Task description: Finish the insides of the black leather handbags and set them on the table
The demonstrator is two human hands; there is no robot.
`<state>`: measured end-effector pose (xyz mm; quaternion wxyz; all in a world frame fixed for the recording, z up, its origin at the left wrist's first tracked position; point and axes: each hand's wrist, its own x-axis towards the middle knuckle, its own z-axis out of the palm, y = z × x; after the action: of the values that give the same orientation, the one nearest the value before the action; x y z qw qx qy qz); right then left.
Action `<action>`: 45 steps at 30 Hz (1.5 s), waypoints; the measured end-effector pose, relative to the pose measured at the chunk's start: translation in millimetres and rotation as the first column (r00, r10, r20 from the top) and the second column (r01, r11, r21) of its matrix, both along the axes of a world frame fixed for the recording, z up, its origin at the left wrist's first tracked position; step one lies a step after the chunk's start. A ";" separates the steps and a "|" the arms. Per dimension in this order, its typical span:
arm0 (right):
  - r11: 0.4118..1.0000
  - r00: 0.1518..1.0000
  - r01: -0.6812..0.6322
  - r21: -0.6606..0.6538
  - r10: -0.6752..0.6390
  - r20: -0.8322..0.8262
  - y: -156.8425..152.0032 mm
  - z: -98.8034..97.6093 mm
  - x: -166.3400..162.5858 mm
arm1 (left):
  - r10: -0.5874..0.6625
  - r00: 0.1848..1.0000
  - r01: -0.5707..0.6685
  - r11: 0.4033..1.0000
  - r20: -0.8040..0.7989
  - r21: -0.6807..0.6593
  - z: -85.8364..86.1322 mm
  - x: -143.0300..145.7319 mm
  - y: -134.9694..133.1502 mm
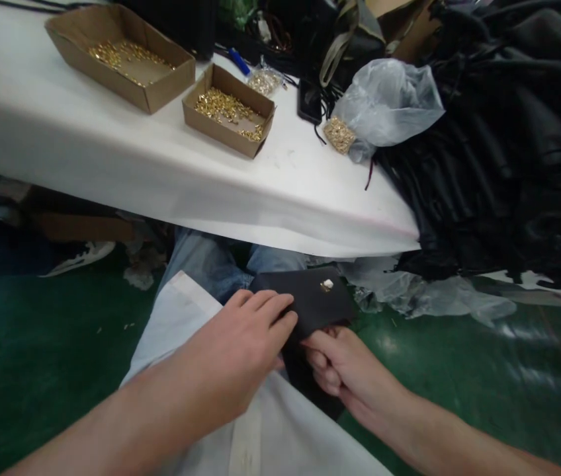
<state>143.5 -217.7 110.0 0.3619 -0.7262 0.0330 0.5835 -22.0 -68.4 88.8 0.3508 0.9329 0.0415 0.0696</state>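
Down low, below the front edge of the white tabletop (112, 158), on a white cloth (186, 317) spread over the lap: a flat black leather piece (305, 304) with 1 small shiny gold stud (327, 285) near its top right corner. Left hand (241, 344) laid flat on the left part of the flat black leather piece, fingers straight, grip open, only pressing down. Right hand (345, 370) at the bottom edge, grip closed, pinching that edge between thumb and fingers.

Up on the tabletop, near the back left corner: a big brown cardboard tray (161, 92) with gold metal bits spread thin inside. Just to its right, a small brown cardboard tray (221, 132) with a thicker heap of the same gold bits. Further right, a flat black phone (309, 101). Near the right edge, a crumpled clear plastic bag (389, 99) with a little bunch of gold bits at its mouth. Past the right edge, a big pile of black leather (509, 132). Green floor (37, 344) below.

Best way to handle this, as a guess: keep the left palm flat and soft, to stop any sliding on the cloth. Pinch with the right grip only at the edge, never on the stud. Keep both hands close together. Keep the stud face up and easy to see. No hard pulling, for fear of bending or dropping the leather.
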 end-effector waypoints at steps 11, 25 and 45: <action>0.994 0.991 -0.014 0.110 0.028 -0.130 61.0 -23.2 -9.3 | 0.565 0.825 -0.458 0.683 0.014 -0.569 -64.7 -11.3 -18.5; 0.384 0.080 -0.913 -0.137 0.499 0.863 73.0 -6.5 29.0 | 0.639 0.767 -0.442 0.459 -0.060 -0.771 -77.3 -8.2 12.9; 0.276 0.143 -0.960 -0.043 0.617 0.774 138.8 -7.9 12.9 | 0.417 0.852 -0.417 0.174 -0.317 -0.892 -58.8 -12.3 65.0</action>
<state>156.4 -78.9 102.1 0.1254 -0.6570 -0.6458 0.3682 -34.3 -3.4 30.0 0.7929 0.4991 0.3265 0.1247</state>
